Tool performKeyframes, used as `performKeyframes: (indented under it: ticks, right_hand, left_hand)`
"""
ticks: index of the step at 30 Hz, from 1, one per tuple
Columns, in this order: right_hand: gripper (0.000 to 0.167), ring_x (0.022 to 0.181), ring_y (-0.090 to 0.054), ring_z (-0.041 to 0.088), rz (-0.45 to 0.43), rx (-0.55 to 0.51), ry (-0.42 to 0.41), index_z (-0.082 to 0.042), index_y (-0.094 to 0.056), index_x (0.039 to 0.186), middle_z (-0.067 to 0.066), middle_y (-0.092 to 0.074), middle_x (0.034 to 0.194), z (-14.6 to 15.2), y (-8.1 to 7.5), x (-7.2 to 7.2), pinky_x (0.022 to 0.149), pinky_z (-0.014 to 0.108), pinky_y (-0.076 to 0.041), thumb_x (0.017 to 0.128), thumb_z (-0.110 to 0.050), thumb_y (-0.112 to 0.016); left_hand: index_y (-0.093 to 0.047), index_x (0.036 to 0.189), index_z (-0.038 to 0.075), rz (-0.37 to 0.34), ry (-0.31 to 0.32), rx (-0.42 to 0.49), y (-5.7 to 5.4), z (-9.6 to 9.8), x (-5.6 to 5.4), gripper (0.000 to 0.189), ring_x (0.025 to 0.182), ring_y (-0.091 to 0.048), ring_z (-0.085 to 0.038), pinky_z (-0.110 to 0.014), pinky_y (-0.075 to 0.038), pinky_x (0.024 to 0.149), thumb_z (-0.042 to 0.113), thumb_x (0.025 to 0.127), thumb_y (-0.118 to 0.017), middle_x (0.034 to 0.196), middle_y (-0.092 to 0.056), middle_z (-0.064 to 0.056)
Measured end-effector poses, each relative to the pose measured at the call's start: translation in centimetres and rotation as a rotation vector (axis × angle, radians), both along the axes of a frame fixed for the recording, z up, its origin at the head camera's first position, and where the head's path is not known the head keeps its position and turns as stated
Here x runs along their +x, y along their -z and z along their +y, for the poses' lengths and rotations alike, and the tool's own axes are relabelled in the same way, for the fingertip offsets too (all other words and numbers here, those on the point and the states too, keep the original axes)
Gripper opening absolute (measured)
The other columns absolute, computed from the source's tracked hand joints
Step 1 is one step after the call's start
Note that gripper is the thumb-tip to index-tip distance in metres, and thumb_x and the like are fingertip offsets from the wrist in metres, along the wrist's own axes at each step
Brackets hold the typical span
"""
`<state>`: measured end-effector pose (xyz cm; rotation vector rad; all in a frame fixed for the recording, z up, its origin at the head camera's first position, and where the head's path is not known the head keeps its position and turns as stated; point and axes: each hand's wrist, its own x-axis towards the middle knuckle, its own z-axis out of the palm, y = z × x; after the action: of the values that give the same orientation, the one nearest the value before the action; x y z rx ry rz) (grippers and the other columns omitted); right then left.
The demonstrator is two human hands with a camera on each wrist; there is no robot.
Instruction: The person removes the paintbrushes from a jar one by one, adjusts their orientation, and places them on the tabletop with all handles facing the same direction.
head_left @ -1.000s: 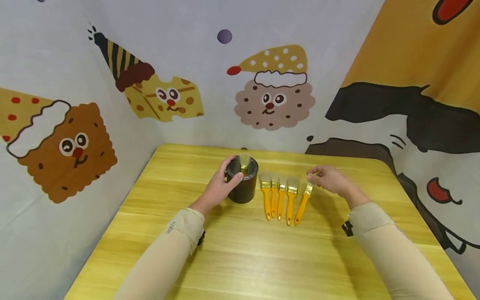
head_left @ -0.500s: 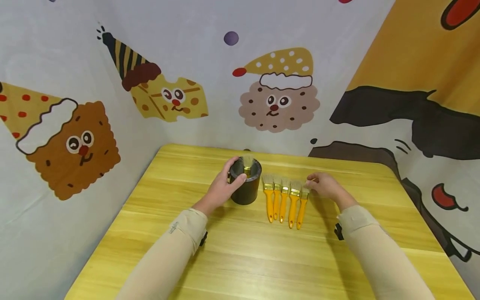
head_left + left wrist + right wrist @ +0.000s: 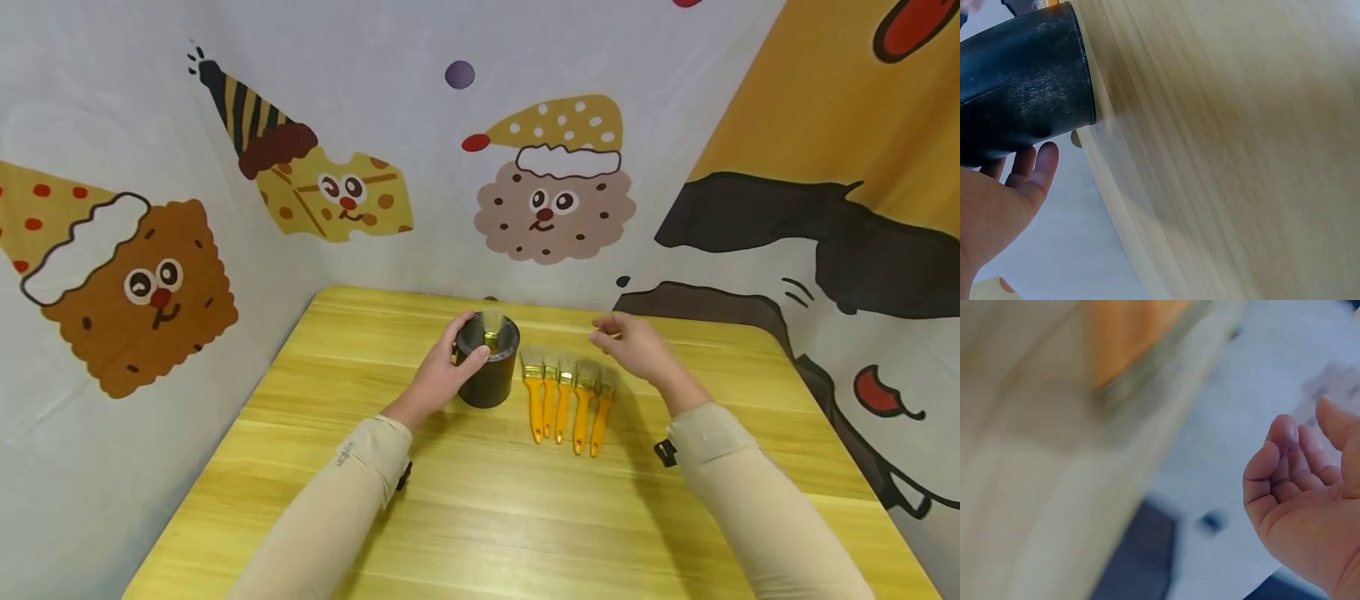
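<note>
A black cylindrical cup (image 3: 483, 383) stands on the table, and my left hand (image 3: 433, 375) grips it with thumb and fingers about its side and rim. Inside the cup a paintbrush (image 3: 492, 325) stands bristles up. Right of the cup, several orange-handled paintbrushes (image 3: 581, 417) lie side by side, bristles away from me. My right hand (image 3: 637, 346) hovers beyond the right end of that row, fingers loosely bent, holding nothing. In the right wrist view the right hand (image 3: 1300, 500) is apart from the blurred brushes (image 3: 1132, 337). The left wrist view has the cup's dark wall (image 3: 1029, 75) beside the left fingers.
The yellow wood-grain table (image 3: 480, 517) ends at a cloth backdrop (image 3: 420, 275) printed with cartoon biscuits and cheese. The backdrop rises close behind the cup and runs along the table's left side.
My right hand has set the rightmost paintbrush straighter against the row, let go of it, and moved up and left, away from its bristles. The left hand stays on the cup.
</note>
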<state>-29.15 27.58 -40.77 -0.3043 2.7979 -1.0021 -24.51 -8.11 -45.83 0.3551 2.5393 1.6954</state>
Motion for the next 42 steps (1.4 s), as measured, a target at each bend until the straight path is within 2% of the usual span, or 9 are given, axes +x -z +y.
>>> performKeyframes:
  ticks: [4, 8, 15, 21, 24, 28, 32, 39, 42]
  right_hand:
    - [0.045, 0.113, -0.070, 0.033, 0.057, -0.053, -0.115, -0.009, -0.062, 0.145, 0.016, -0.070, 0.136, -5.9, -2.8, 0.9, 0.095, 0.050, -0.059, 0.109, -0.035, -0.064]
    - [0.043, 0.107, -0.070, 0.027, 0.119, -0.016, -0.198, -0.011, -0.065, 0.143, 0.010, -0.074, 0.130, -10.6, -4.1, 1.5, 0.089, 0.046, -0.060, 0.107, -0.035, -0.068]
    - [0.062, 0.114, -0.069, 0.032, 0.141, 0.103, -0.083, -0.007, -0.058, 0.149, 0.014, -0.068, 0.135, -14.8, -3.3, 0.9, 0.096, 0.050, -0.059, 0.101, -0.040, -0.076]
    - [0.078, 0.124, -0.067, 0.035, 0.208, 0.308, 0.026, -0.008, -0.056, 0.150, 0.014, -0.066, 0.142, -16.9, -2.6, 0.9, 0.102, 0.052, -0.058, 0.094, -0.057, -0.079]
    - [0.080, 0.123, -0.068, 0.036, 0.176, 0.348, 0.053, -0.010, -0.057, 0.149, 0.014, -0.067, 0.142, -17.3, -2.7, 0.5, 0.099, 0.052, -0.059, 0.092, -0.063, -0.078]
    - [0.061, 0.099, -0.071, 0.031, 0.114, 0.285, 0.047, -0.014, -0.069, 0.133, 0.009, -0.075, 0.121, -16.8, -2.4, -0.2, 0.078, 0.044, -0.058, 0.094, -0.060, -0.077]
    - [0.041, 0.075, -0.064, 0.025, 0.169, 0.235, 0.055, -0.015, -0.073, 0.103, 0.005, -0.072, 0.089, -16.5, -2.3, -0.1, 0.061, 0.036, -0.047, 0.095, -0.055, -0.078]
    - [0.039, 0.093, -0.076, 0.027, 0.319, 0.217, 0.048, -0.022, -0.082, 0.124, 0.006, -0.080, 0.123, -16.7, -3.2, 0.8, 0.064, 0.037, -0.057, 0.096, -0.050, -0.079]
    - [0.033, 0.087, -0.074, 0.027, 0.296, 0.079, 0.010, -0.021, -0.082, 0.121, 0.007, -0.080, 0.114, -16.2, -4.1, 1.2, 0.066, 0.036, -0.057, 0.098, -0.046, -0.078]
  left_hand:
    - [-0.019, 0.158, 0.067, -0.004, 0.005, 0.000, 0.0, 0.0, -0.1, 0.069, 0.156, -0.041, -0.037, -0.064, -0.046, 0.116, 0.070, 0.101, -0.058, 0.172, -0.036, -0.005]
    - [-0.018, 0.159, 0.065, -0.002, 0.017, 0.006, 0.2, 0.2, -0.2, 0.070, 0.153, -0.045, -0.036, -0.064, -0.048, 0.114, 0.070, 0.101, -0.058, 0.170, -0.039, -0.006]
    - [-0.018, 0.159, 0.066, 0.001, 0.019, 0.016, 0.4, 0.3, -0.2, 0.068, 0.152, -0.047, -0.035, -0.062, -0.051, 0.111, 0.067, 0.103, -0.058, 0.171, -0.038, -0.005]
    - [-0.017, 0.161, 0.063, 0.008, 0.033, 0.006, 0.3, 0.2, -0.2, 0.069, 0.157, -0.041, -0.036, -0.064, -0.046, 0.116, 0.067, 0.104, -0.056, 0.174, -0.035, -0.005]
    - [-0.017, 0.160, 0.064, 0.011, 0.031, 0.001, 0.2, 0.3, -0.3, 0.069, 0.157, -0.041, -0.035, -0.064, -0.045, 0.117, 0.068, 0.103, -0.056, 0.173, -0.036, -0.005]
    - [-0.018, 0.160, 0.063, 0.006, 0.032, 0.007, 0.1, 0.3, -0.1, 0.069, 0.156, -0.042, -0.034, -0.063, -0.046, 0.117, 0.067, 0.104, -0.057, 0.173, -0.035, -0.004]
    - [-0.019, 0.160, 0.063, 0.009, 0.023, 0.008, 0.1, 0.4, 0.0, 0.069, 0.155, -0.042, -0.036, -0.064, -0.046, 0.116, 0.068, 0.103, -0.058, 0.174, -0.033, -0.004]
    - [-0.018, 0.160, 0.064, 0.013, 0.014, 0.008, 0.2, 0.1, -0.2, 0.069, 0.155, -0.043, -0.039, -0.066, -0.047, 0.114, 0.069, 0.103, -0.056, 0.174, -0.034, -0.006]
    - [-0.018, 0.160, 0.063, 0.009, 0.013, 0.004, 0.2, -0.1, -0.2, 0.070, 0.154, -0.044, -0.037, -0.065, -0.047, 0.114, 0.069, 0.103, -0.057, 0.173, -0.035, -0.005]
